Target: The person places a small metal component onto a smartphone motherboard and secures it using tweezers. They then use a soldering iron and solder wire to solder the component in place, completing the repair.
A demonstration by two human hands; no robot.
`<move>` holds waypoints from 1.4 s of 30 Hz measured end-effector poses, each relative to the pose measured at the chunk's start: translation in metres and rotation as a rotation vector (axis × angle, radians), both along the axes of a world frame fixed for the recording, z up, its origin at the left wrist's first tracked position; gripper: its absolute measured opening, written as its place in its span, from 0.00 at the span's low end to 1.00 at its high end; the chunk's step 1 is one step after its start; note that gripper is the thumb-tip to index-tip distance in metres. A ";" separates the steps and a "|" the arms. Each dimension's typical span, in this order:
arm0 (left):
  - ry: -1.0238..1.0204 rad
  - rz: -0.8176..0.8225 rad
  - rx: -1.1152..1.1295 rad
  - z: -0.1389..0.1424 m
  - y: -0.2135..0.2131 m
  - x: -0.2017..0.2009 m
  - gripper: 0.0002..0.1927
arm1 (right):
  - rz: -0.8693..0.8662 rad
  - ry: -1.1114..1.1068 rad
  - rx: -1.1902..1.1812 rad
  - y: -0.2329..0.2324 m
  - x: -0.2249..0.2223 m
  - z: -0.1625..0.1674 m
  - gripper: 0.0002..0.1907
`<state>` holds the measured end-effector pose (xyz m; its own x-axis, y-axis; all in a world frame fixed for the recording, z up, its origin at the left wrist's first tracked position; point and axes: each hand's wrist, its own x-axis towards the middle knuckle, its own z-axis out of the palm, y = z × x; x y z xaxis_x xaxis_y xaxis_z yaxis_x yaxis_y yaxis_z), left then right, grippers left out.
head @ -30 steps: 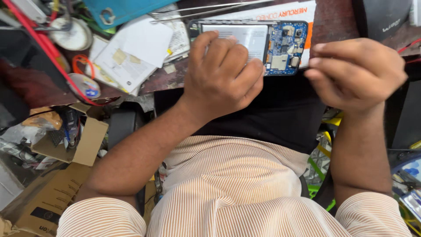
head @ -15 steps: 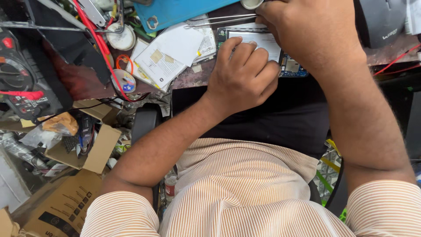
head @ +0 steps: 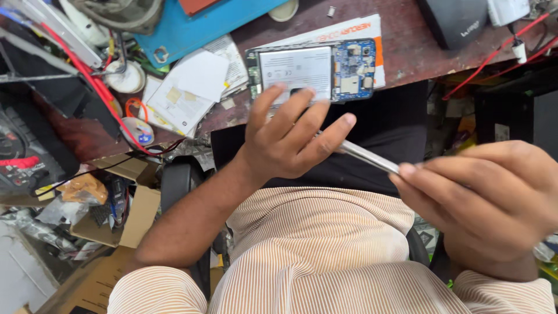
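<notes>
Two hands are in view, both mine, with the bench above them. At far left sit a dark meter (head: 23,157) and red leads (head: 87,75), untouched. Next come loose papers (head: 192,87) on the wooden bench (head: 407,52), lying just below a blue mat (head: 221,17).

My left hand (head: 290,142) hovers just below the phone (head: 311,71), fingers spread and released, gripping nothing. Its fingertips overlap the phone's lower edge in the picture; whether they touch it I cannot tell.

Status of the phone: it lies flat on the bench, partly on a white box (head: 349,32), back cover already off. The silver battery and the blue board are exposed. No screws or removed parts can be identified beside it. I judge the opening done and the inside work not begun.

A slim metal tool (head: 363,156) runs from behind my left hand toward the right. My right hand (head: 482,203) pinches its near end between thumb and fingers, clear of the bench and well apart from the phone. The tool's far tip is hidden behind the left hand.
</notes>
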<state>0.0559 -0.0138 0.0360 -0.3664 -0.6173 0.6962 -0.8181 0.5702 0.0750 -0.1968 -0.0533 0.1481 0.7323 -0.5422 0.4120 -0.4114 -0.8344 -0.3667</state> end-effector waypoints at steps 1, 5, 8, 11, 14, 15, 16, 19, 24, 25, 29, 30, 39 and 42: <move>0.052 -0.070 0.053 0.001 -0.003 -0.003 0.14 | 0.024 -0.078 0.109 -0.006 -0.006 -0.001 0.12; 0.199 -0.237 0.279 0.001 -0.004 -0.016 0.14 | 0.014 -0.719 0.596 -0.012 -0.006 -0.057 0.12; 0.204 -0.290 0.355 0.001 -0.001 -0.027 0.14 | 0.168 -0.502 0.623 -0.006 -0.019 -0.106 0.14; 0.202 -0.212 0.299 -0.001 -0.004 -0.029 0.16 | 0.122 -0.588 0.552 -0.006 -0.028 -0.134 0.07; 0.093 -0.050 0.160 -0.009 -0.009 -0.029 0.13 | -0.071 -0.936 0.792 -0.016 -0.029 -0.142 0.10; 0.036 0.003 0.103 -0.013 -0.013 -0.029 0.12 | -0.150 -1.077 0.899 -0.019 -0.027 -0.144 0.13; -0.042 0.012 0.092 -0.018 -0.016 -0.031 0.11 | -0.240 -1.136 0.956 -0.026 -0.026 -0.148 0.15; -0.223 0.021 0.061 -0.033 -0.024 -0.036 0.11 | -0.280 -1.011 0.850 -0.032 -0.025 -0.162 0.17; -0.263 0.016 0.068 -0.048 -0.028 -0.034 0.12 | -0.300 -0.754 0.753 -0.022 -0.030 -0.186 0.18; -0.260 0.004 0.072 -0.050 -0.029 -0.033 0.12 | -0.325 -0.763 0.793 -0.021 -0.030 -0.188 0.18; -0.261 -0.001 0.067 -0.054 -0.033 -0.030 0.13 | -0.379 -0.818 0.883 -0.023 -0.023 -0.191 0.17; -0.264 0.007 0.061 -0.055 -0.033 -0.030 0.13 | -0.379 -0.821 0.887 -0.024 -0.021 -0.191 0.17; -0.228 0.032 0.090 -0.062 -0.032 -0.031 0.13 | -0.259 -0.682 0.781 -0.033 -0.022 -0.192 0.19; -0.229 0.030 0.087 -0.062 -0.031 -0.030 0.13 | -0.254 -0.639 0.764 -0.033 -0.023 -0.189 0.20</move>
